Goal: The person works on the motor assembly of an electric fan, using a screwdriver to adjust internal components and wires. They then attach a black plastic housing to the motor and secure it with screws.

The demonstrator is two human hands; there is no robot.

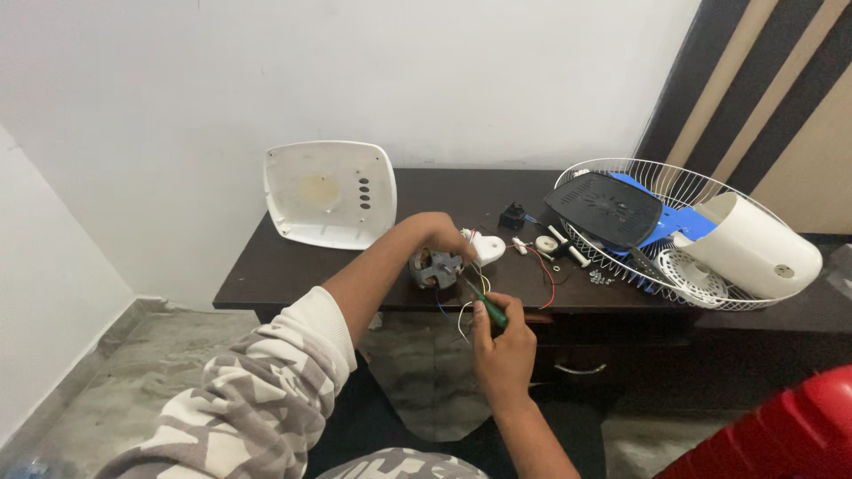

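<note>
Head view: left hand (441,235) grips the fan motor (435,268) at the table (266,266) edge; right hand (501,341), just below, holds a green screwdriver (486,306). Keep motor steady, tip square.

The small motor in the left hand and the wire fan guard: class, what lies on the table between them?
In the head view: a white plastic piece, coloured wires, a black block, small screws.
</note>
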